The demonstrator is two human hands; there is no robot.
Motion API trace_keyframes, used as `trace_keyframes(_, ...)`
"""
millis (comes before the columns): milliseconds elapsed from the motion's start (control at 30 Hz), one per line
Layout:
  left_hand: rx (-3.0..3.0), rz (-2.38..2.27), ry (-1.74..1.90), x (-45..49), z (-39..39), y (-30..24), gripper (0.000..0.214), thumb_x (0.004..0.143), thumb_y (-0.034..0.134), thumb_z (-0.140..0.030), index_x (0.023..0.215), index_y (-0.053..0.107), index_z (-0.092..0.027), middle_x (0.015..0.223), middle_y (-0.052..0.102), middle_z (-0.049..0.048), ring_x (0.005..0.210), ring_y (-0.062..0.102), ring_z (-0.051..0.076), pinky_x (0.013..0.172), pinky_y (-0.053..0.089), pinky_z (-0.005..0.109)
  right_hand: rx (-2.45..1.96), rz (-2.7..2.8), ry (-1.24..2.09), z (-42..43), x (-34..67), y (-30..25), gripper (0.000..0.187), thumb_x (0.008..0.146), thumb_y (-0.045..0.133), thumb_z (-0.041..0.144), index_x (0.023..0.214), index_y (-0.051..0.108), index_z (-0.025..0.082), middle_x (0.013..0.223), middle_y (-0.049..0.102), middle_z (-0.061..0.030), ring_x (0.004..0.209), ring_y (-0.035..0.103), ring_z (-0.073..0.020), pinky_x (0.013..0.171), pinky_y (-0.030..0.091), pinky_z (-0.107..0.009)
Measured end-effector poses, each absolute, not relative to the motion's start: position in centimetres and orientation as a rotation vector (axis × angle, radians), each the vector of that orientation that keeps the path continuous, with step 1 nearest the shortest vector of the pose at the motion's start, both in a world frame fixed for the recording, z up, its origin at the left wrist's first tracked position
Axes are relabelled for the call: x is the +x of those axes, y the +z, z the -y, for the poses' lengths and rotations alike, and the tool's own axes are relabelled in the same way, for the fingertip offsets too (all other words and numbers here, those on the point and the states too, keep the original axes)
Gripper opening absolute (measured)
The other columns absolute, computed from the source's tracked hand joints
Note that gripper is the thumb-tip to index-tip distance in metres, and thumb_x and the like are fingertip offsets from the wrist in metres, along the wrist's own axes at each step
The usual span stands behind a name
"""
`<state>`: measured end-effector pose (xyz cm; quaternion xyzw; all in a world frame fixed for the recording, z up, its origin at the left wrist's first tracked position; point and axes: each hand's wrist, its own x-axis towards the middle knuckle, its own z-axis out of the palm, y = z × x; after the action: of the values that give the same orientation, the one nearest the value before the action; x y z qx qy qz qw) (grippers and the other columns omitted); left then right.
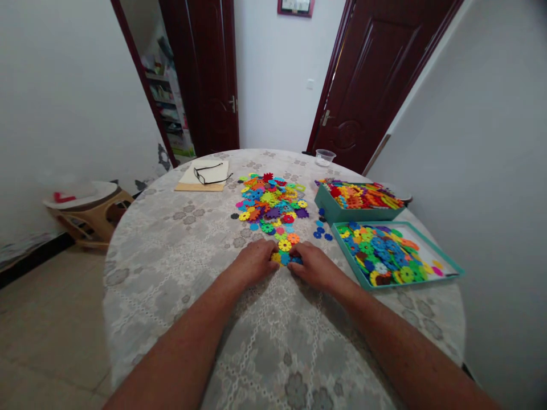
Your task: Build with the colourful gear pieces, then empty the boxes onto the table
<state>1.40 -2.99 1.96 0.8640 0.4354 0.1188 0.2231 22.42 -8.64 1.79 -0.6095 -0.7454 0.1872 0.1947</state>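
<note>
A short row of notched plastic discs (285,259) lies between the two hands, at the surface (273,336), its long axis running left to right; the left hand (256,258) has its fingers pinched on the yellow-orange disc (276,258) at one end, the right hand (311,263) grips the dark blue disc (296,260) at the other; both hands are about equally near the light blue disc (285,259) midway, though whether the discs interlock I cannot tell.

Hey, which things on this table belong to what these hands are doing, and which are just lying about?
Probably part of the job:
- left hand, pinching a yellow piece
- right hand, at a blue piece
- colourful pile
- green-blue box
- shallow tray

Apparently just lying about:
- glasses
- papers underneath
- clear tub
</note>
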Motion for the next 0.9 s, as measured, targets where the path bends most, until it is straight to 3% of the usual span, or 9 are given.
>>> trace_keyframes(400,2.420,-1.094,0.318,1.8,2.8,2.4,0.011,0.082,0.064,-0.022,0.092,0.062,-0.023,0.096,0.065,0.0018,0.087,0.057,0.020,0.073,0.036,0.029,-1.705,2.070,0.606,8.4,22.6,2.5,0.025,0.080,0.078,0.022,0.099,0.062,0.019,0.099,0.067,-0.0031,0.090,0.057,-0.0182,0.075,0.036,-0.027)
trace_keyframes(733,2.454,-0.971,0.372,2.3,3.2,2.4,0.003,0.082,0.060,-0.021,0.084,0.062,-0.023,0.086,0.066,0.0011,0.081,0.058,0.021,0.075,0.033,0.031,-1.657,2.102,0.580,8.7,22.5,3.3,0.018,0.081,0.076,0.021,0.092,0.062,0.020,0.089,0.065,-0.0006,0.080,0.054,-0.0163,0.068,0.033,-0.025)
trace_keyframes(900,2.420,-0.959,0.359,2.4,3.3,2.5,0.004,0.082,0.060,-0.019,0.083,0.062,-0.023,0.088,0.069,0.0008,0.083,0.060,0.020,0.077,0.035,0.031,-1.623,2.114,0.527,9.0,22.3,3.1,0.018,0.080,0.074,0.019,0.091,0.059,0.019,0.096,0.063,-0.0030,0.088,0.055,-0.0183,0.073,0.037,-0.026)
